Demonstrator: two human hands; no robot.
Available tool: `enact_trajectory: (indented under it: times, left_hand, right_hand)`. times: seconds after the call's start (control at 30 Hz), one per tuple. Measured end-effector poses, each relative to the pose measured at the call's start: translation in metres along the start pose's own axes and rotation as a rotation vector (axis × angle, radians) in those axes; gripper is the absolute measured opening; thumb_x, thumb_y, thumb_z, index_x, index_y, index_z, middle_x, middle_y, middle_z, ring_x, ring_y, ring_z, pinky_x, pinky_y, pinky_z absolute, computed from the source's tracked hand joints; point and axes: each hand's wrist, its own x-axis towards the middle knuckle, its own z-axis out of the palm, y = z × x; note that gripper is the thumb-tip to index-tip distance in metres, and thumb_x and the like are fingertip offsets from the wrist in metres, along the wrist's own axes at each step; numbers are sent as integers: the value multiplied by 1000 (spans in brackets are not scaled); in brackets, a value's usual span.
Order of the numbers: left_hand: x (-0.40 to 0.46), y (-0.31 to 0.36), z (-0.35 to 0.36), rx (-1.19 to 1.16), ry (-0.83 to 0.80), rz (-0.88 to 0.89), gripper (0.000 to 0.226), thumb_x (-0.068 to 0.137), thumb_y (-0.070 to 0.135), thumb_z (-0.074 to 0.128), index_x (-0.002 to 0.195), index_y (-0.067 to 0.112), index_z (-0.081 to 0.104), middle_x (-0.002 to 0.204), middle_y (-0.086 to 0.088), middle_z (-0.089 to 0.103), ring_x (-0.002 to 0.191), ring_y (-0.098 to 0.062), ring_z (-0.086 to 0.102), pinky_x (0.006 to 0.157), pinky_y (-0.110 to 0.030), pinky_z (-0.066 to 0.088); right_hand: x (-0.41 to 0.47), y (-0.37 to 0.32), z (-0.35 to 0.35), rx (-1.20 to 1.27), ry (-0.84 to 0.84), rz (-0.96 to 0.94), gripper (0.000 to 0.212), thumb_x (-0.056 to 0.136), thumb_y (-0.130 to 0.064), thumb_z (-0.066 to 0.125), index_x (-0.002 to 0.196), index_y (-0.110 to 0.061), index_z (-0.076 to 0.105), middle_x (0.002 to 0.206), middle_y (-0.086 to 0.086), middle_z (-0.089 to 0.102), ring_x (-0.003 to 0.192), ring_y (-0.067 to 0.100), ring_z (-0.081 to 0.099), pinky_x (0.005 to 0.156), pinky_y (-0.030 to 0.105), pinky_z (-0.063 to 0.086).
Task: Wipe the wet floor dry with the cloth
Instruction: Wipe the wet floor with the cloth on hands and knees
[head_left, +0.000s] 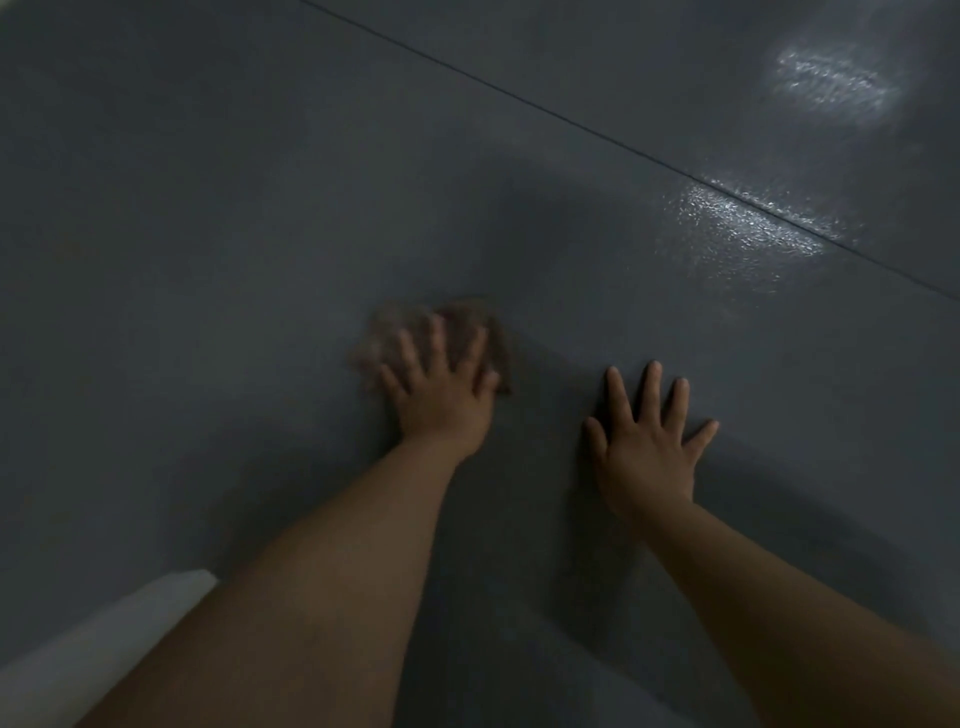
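One brownish cloth lies blurred under my left hand, whose spread fingers press it onto the floor. Beside it, my right hand rests flat, fingers splayed, holding nothing.

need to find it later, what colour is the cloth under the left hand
Brownish, though blurred and dimly lit; the cloth shows under the left hand in the head view.
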Motion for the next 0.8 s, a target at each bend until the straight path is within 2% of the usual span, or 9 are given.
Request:
enact_trajectory:
  times: [0.2,0.27,0.37,0.43,0.5,0.57,0.63,0.7,0.8]
  left_hand:
    - [-30,-62,6,-338,49,-828,54,99,51,21,149,42,2,158,-7,-15,142,-39,-16,110,-59,-11]
    - [-51,-49,17,-481,83,-970,53,100,46,24,150,39,6,159,-8,-12,143,-39,-14,111,-58,-6]
    - [-85,5,39,-408,67,-765,51,100,42,29,150,34,19,159,-14,-1,142,-45,-2,110,-63,5]
    - [-105,38,49,-257,66,-390,51,92,42,33,140,30,45,150,-23,29,134,-53,25,100,-70,22]
    - [-110,50,53,-116,-64,-38,55,82,47,32,130,33,56,141,-20,46,127,-50,37,97,-68,27]
    - [-86,43,44,34,-86,263,58,81,54,26,134,42,48,146,-14,41,131,-47,34,100,-67,26]
    - [-40,22,27,240,2,533,59,87,60,19,145,47,22,159,-9,9,142,-45,7,107,-67,11]
    - [8,3,4,236,-35,442,57,95,58,20,147,46,-2,158,-3,-18,142,-39,-16,110,-63,-3]
    - [46,-27,-24,-8,-63,-101,56,98,54,19,146,46,-8,156,-2,-25,141,-38,-21,111,-59,-9]
  right_hand:
    - [1,1,0,0,-11,-3,60,99,-51,18,149,-35,-11,156,4,-24,141,32,-24,110,64,-6]
    - [0,0,1,-9,0,0,59,99,-51,17,149,-35,-11,156,4,-24,141,32,-24,110,64,-7]
    - [-1,-1,2,-11,6,6,59,99,-51,16,149,-35,-12,156,4,-24,141,32,-25,109,64,-7]
    - [0,-1,2,-14,1,9,59,99,-51,15,149,-35,-12,156,4,-24,141,32,-25,109,64,-8]
    - [0,0,3,-19,-3,5,59,99,-52,14,148,-35,-14,155,5,-26,141,31,-26,109,63,-9]
    - [0,0,4,-18,-1,1,59,99,-52,14,148,-36,-14,155,4,-26,141,31,-27,109,63,-10]
    - [1,1,4,-14,5,-4,59,99,-51,15,148,-36,-13,155,4,-26,141,31,-26,110,63,-9]
    - [1,2,3,-8,12,-11,60,99,-51,17,149,-36,-12,156,4,-25,141,31,-26,110,63,-9]
    - [0,4,2,10,14,-18,60,99,-52,20,149,-37,-10,156,3,-23,142,30,-25,111,63,-9]
